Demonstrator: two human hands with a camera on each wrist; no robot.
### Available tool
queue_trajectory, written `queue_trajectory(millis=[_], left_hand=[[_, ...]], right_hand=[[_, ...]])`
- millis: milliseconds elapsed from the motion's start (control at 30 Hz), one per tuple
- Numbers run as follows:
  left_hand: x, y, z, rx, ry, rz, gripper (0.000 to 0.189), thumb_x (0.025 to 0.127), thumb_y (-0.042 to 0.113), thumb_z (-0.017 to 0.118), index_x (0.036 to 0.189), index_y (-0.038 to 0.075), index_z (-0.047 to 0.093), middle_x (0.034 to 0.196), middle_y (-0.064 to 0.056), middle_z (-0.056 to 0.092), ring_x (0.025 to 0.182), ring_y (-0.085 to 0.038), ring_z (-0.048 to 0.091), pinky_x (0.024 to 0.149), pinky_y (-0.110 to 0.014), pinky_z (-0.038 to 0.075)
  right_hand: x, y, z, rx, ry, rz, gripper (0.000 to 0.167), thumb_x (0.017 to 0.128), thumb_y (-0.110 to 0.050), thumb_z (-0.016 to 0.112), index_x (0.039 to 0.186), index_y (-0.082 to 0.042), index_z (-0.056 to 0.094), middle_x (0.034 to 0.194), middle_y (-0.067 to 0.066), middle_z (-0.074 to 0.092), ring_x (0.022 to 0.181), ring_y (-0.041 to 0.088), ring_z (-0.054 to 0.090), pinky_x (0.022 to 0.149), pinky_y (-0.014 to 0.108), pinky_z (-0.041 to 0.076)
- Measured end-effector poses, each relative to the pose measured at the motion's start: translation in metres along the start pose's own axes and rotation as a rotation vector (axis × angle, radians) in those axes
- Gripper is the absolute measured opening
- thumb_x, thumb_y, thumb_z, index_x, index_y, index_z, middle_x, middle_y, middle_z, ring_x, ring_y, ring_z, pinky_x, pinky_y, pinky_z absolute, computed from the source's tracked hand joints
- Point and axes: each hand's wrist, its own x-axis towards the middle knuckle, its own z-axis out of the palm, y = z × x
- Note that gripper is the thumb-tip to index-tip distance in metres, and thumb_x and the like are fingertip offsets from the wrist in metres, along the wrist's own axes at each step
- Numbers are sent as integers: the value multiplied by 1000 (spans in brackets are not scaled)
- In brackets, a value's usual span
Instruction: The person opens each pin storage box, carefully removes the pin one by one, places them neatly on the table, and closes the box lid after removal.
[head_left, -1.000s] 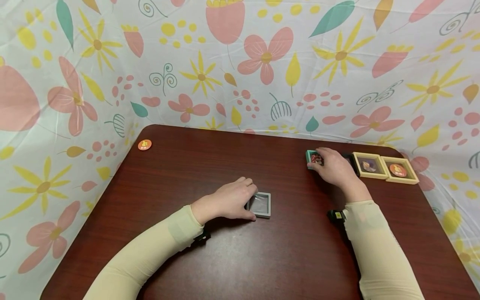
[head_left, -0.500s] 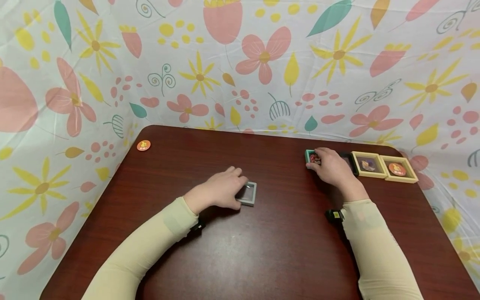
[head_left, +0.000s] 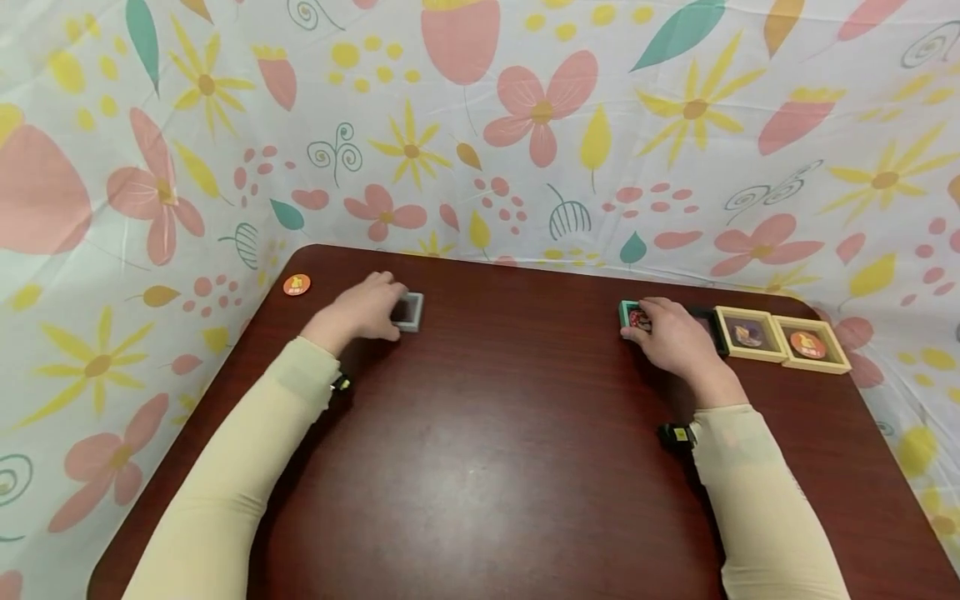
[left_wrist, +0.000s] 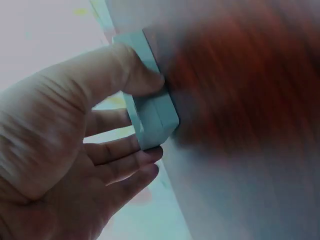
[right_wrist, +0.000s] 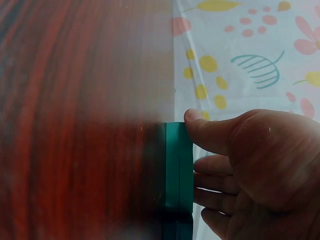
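Observation:
My left hand (head_left: 362, 312) grips a small grey square frame (head_left: 417, 313) at the table's far left, to the right of a round orange badge (head_left: 297, 285). In the left wrist view, the thumb presses one side of the grey frame (left_wrist: 159, 111), with fingers behind it. At the back right, my right hand (head_left: 675, 337) holds a teal frame (head_left: 624, 317) containing a round red badge (head_left: 639, 321). The right wrist view has the thumb at the corner of the teal frame (right_wrist: 179, 165) and the fingers along its far side.
Right of the teal frame, a black frame (head_left: 722, 340) is partly hidden by my right hand. Two cream frames, one (head_left: 752, 357) with a purplish badge and one (head_left: 817, 366) with an orange badge, continue the row. A flowered cloth (head_left: 450, 125) hangs behind the table (head_left: 480, 433).
My left hand has carried the grey frame from the middle of the table to the far left, near the orange badge. The right hand stays on the teal frame.

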Motion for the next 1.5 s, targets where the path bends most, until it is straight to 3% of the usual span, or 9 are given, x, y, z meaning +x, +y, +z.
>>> queue_trajectory(millis=[233,367,500,633,867,1067,1500], left_hand=[[-9,-55,-12,-5,2,-137,70,86,11,84,148,-10,59,142,-30,55,129,-46,50,105,-61,50],[-10,-72,-19,27,-34,-183,62,89,8,83,143,-12,61,146,-33,53,136,-50,47,106,-63,49],[-9,-81,-25,102,-59,-187,49,87,5,83,131,-10,67,138,-32,59,132,-50,52,101,-62,51],[-6,-83,-31,152,-72,-167,38,86,2,83,120,-8,68,128,-30,63,124,-51,58,98,-61,53],[-4,-82,-41,176,-98,-185,24,88,1,80,109,-3,69,118,-27,70,105,-45,67,87,-59,56],[-3,-83,-46,173,-114,-202,15,88,-1,77,99,2,66,105,-21,71,91,-37,62,83,-54,54],[-2,-78,-50,167,-142,-223,14,89,-8,73,89,4,65,93,-17,66,82,-33,51,71,-46,45]], right_hand=[[-1,1,2,14,-11,11,78,110,-38,71,161,15,44,164,39,41,151,58,39,118,74,36],[-2,0,3,16,-13,21,79,110,-38,71,162,14,43,164,39,40,151,58,39,119,74,36],[-2,0,3,10,-8,18,78,110,-38,71,162,14,43,164,39,41,150,58,40,119,73,36],[-3,1,1,-2,11,10,77,109,-37,72,160,14,45,162,39,44,149,57,42,118,73,37],[-3,1,-3,-11,14,-3,76,110,-38,72,158,16,47,163,38,44,150,57,41,120,72,36],[-3,2,-6,-35,-26,-2,79,111,-40,70,160,16,45,167,37,40,155,56,36,123,71,32],[-6,5,-8,-45,-42,-44,77,110,-37,71,161,15,44,169,36,39,157,56,34,124,70,30]])
